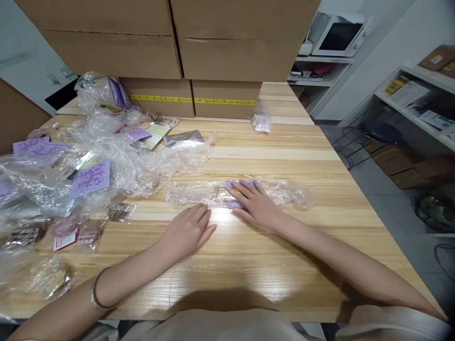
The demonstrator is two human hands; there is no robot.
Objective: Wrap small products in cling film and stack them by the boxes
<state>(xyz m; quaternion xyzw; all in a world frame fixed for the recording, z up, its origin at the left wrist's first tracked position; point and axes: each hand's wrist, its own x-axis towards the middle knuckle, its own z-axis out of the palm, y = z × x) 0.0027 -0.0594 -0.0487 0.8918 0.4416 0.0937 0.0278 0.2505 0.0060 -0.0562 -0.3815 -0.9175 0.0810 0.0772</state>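
Observation:
My right hand [261, 208] lies flat with spread fingers on a purple item [235, 204] wrapped in clear plastic film. A pale label with dark print [221, 193] shows just left of the fingers. The clear plastic film [188, 193] stretches across the table to both sides of the purple item. My left hand [192, 227] rests on the wood at the film's near edge, fingers bent a little and thumb apart, holding nothing that I can see. Whether its fingertips touch the film, I cannot tell.
Crumpled clear plastic [117, 161] with purple printed cards [93, 179] covers the left side. Small clear packets [121, 212] lie nearer me. Cardboard boxes [227, 97] stand along the back. A small wrapped packet [261, 122] sits at the back right of the wooden table [320, 189].

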